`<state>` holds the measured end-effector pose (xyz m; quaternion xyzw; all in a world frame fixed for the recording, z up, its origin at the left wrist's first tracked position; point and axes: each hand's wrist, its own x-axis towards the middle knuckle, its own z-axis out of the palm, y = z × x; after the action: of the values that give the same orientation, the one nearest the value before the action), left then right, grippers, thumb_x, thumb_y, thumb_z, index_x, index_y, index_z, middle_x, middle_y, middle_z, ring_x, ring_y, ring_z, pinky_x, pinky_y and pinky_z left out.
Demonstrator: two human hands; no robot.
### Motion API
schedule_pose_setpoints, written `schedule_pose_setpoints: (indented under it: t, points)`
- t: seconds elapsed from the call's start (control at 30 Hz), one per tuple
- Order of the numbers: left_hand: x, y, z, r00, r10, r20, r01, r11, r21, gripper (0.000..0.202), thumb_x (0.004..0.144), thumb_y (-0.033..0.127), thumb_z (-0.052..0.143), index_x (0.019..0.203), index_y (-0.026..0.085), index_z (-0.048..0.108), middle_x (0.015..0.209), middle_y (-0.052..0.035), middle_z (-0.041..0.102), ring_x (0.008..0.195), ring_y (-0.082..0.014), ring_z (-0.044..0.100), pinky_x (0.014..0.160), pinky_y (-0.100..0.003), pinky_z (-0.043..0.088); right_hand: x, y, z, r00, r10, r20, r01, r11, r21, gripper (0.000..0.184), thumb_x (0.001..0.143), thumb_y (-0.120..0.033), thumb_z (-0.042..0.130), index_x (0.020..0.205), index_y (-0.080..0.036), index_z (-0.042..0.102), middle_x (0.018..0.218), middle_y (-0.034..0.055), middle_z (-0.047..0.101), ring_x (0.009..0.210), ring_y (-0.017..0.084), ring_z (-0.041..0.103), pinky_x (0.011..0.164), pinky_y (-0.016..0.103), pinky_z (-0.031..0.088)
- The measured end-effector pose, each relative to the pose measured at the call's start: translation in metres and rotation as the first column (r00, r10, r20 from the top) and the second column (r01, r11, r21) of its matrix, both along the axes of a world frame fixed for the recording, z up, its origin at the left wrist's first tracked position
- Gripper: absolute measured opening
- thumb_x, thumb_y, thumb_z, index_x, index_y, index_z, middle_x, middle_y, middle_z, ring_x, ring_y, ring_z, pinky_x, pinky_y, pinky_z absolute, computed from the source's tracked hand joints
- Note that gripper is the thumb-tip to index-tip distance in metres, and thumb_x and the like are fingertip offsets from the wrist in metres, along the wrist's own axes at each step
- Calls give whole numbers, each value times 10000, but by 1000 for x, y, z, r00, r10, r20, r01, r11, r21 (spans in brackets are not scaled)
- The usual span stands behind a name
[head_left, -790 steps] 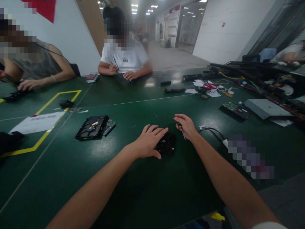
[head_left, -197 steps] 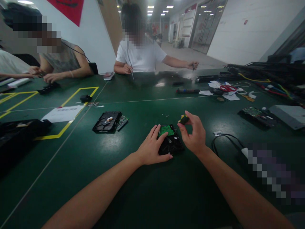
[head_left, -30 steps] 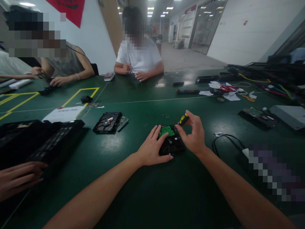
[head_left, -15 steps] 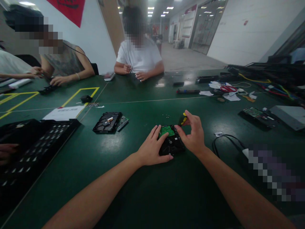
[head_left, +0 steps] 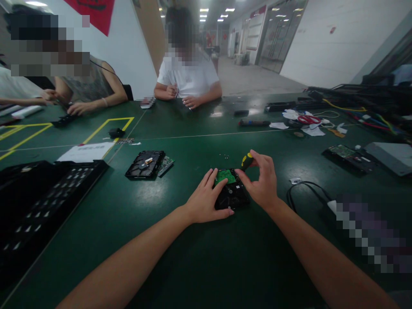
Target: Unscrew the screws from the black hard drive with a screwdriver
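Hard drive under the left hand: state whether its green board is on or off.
On: the green board shows on the hard drive's far part, partly covered by the left hand. Cannot tell whether it is fastened.

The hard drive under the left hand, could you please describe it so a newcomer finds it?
On the green table, find the left hand, spread near mid-view. The flat black hard drive lies partly under it, with a bright green patch on its far half. Unlike the black drive at left or the board-topped unit at right, it has a hand on it.
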<state>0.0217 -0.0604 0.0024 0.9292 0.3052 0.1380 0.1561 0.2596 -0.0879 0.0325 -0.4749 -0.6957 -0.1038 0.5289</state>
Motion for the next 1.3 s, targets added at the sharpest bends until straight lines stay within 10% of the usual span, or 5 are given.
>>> schedule_pose_setpoints:
  t: [1.3]
  points:
    - [0,0,0,1000,-5,13,5,1000,-4,1092,803,835,637,1627,173,361,1761,-209,26,1625,-460,-14,1280,-650,224,-1,-3,2,1000,-22,9,22,1000,8,687,939,-257,732,1553,-329,432,1242,105,614,1001,265,653,860,494,659]
